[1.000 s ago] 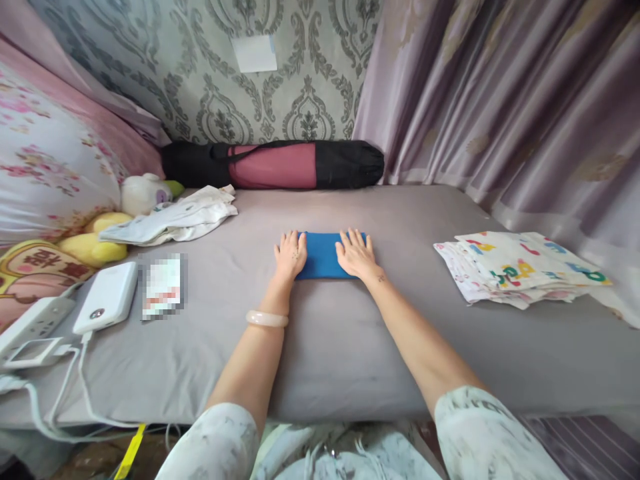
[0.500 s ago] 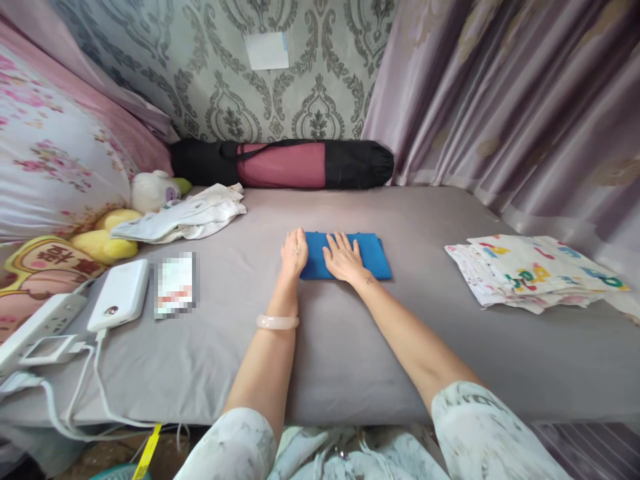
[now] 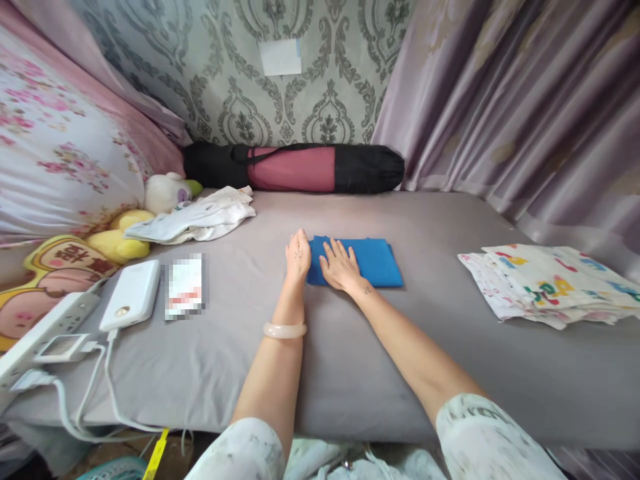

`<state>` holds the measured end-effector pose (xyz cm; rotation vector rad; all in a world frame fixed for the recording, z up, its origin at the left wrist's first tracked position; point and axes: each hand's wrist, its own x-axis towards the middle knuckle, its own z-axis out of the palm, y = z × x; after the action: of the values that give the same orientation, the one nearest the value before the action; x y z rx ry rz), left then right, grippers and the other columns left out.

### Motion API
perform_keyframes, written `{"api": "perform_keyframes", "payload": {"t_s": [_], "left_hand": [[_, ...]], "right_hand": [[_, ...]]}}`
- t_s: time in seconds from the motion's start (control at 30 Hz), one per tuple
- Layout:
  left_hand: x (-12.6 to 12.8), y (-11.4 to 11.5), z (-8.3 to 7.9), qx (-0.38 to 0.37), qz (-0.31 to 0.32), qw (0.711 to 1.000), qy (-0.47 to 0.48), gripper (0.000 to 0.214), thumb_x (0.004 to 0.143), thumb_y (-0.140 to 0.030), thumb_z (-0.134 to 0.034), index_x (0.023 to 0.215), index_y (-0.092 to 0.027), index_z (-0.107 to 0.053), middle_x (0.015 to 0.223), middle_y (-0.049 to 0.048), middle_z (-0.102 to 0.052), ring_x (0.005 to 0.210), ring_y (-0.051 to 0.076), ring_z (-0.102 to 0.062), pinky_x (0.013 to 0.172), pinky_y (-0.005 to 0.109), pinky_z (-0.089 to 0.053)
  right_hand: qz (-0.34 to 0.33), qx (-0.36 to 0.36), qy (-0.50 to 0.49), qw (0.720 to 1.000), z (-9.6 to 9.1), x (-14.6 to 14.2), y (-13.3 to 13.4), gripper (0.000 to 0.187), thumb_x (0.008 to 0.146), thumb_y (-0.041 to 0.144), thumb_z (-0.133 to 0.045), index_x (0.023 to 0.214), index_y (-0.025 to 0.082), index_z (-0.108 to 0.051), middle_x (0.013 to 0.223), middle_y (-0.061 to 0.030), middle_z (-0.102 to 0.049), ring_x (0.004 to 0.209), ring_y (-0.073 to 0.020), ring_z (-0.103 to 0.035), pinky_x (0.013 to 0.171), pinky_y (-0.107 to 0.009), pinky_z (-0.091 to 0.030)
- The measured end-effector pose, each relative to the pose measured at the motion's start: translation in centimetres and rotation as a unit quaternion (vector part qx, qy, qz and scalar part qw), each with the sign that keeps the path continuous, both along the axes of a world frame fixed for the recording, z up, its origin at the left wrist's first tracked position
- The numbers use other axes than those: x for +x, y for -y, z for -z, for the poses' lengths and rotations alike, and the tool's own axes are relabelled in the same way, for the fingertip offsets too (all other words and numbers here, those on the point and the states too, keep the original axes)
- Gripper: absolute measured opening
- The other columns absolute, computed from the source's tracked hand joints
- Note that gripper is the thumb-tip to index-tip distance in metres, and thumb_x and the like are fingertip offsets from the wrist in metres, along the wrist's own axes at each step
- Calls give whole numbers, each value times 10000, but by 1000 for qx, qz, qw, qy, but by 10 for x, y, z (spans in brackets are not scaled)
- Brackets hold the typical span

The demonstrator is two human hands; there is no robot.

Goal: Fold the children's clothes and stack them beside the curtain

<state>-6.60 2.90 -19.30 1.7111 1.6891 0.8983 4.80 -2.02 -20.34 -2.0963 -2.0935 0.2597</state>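
Observation:
A folded blue cloth [image 3: 377,263] lies flat on the grey sheet in the middle of the view. My right hand [image 3: 341,267] rests palm down on its left half, fingers stretched and spread. At the cloth's left end my left hand [image 3: 299,257] stands on its edge, fingers straight and close together, with its palm side toward the cloth. Neither hand grips anything. The left wrist wears a pale bangle [image 3: 285,331]. Part of the cloth is hidden under the right hand.
On the right lies a stack of printed cloths [image 3: 555,280]. A crumpled white garment [image 3: 200,217], plush toys, a white power bank [image 3: 131,295], a power strip [image 3: 50,333] and cables are on the left. A black and red long bag [image 3: 293,168] lies along the wall.
The view has shifted slightly, so most things appear farther right. My right hand has slid a little left over the blue cloth. My left hand stays at the cloth's left end.

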Motion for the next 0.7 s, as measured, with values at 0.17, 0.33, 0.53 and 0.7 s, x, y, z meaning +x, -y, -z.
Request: {"api": "perform_keyframes", "payload": {"t_s": [0.17,0.33,0.53,0.7], "left_hand": [[0,-1,0,8,6,1000,-2,632,981,-403,-14,1401,-182,-432,1464,55,-430,1389,177,-322,1136,366,-302],[0,0,-3,3,7,1000,-30,640,984,-396,-4,1410,-159,-418,1471,56,-418,1395,167,-307,1134,340,-305],[10,4,-5,34,34,998,-41,587,986,-366,-66,1351,-157,-476,1420,72,-489,1369,183,-366,1128,372,-313],[33,17,4,108,120,969,-187,496,950,-275,-276,1394,-103,-414,1473,96,-415,1415,222,-268,1173,425,-198]], "right_hand": [[-7,9,11,1000,-8,-10,-7,602,978,405,-160,1493,111,-263,1576,-117,-161,1450,-252,-93,1151,-514,-50],[-68,-14,27,997,-10,-35,-18,607,937,327,-301,1500,110,-238,1576,-121,-168,1452,-267,-64,1149,-514,-43],[-52,-6,-41,998,-19,-14,-13,588,971,353,-177,1510,118,-198,1582,-105,-145,1453,-227,-86,1156,-462,-106],[-1,56,29,998,-15,38,3,566,977,358,-201,1489,132,-281,1573,-100,-186,1449,-242,-100,1155,-500,-44]]}}
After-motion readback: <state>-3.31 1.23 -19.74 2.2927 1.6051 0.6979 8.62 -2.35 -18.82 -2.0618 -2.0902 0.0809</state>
